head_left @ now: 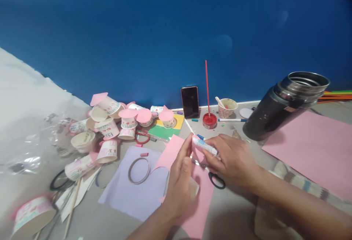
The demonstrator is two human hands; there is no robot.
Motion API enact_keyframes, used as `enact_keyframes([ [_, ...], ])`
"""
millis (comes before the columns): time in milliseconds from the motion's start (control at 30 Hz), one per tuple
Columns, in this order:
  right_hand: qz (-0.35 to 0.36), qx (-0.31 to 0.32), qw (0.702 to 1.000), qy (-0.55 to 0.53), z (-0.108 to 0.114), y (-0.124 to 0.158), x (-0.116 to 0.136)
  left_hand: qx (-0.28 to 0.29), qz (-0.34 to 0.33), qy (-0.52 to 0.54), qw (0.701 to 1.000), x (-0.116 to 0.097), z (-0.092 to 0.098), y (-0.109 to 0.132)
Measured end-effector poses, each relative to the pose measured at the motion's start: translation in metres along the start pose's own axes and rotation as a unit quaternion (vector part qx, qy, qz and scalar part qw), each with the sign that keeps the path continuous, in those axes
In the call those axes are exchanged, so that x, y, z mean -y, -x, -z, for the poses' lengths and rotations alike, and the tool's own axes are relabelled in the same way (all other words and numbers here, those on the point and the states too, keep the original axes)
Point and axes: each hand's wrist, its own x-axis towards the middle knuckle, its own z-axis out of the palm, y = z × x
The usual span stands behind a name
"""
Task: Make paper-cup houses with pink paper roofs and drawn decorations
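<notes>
My right hand (233,157) grips a white glue tube (205,145) with a blue label, its tip angled up to the left. The tube lies against a small pink paper piece (197,155). My left hand (180,181) is closed around the near side of this pink piece. A pale cup-like edge (194,189) shows beside my left palm; whether the hand holds it too is hidden. Below my hands is a larger pink sheet (200,210). Scissors with a black handle (217,180) lie beneath my right hand, blades partly covered.
Decorated paper cups (128,119), several with pink tops, crowd the left. A tape ring (139,171) lies on lilac paper (121,192). Along the wall stand a phone (190,102), red pot (209,120) and paint-stained cup (227,108). A black flask (275,108) rises at right, near pink paper (316,148).
</notes>
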Motion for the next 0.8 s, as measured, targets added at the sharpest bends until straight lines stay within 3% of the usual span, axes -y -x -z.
enact_keyframes([
  [100,0.048,-0.001,0.999,-0.003,0.003,0.0,0.003,0.012,-0.016,0.016,1.0,-0.004,0.003,-0.006],
  [233,0.113,-0.018,0.993,0.006,0.002,0.001,0.006,0.057,0.034,0.033,0.997,-0.011,0.006,-0.013],
  [433,0.134,-0.074,0.987,0.043,0.001,-0.001,0.009,0.049,-0.056,-0.014,0.997,0.0,0.004,0.001],
  [633,0.12,-0.092,0.988,0.022,0.0,-0.001,0.008,0.035,-0.078,0.037,0.996,0.0,-0.001,0.004],
  [800,0.139,-0.066,0.988,-0.01,-0.002,0.003,0.005,0.017,-0.003,0.093,0.996,-0.012,0.001,-0.01],
])
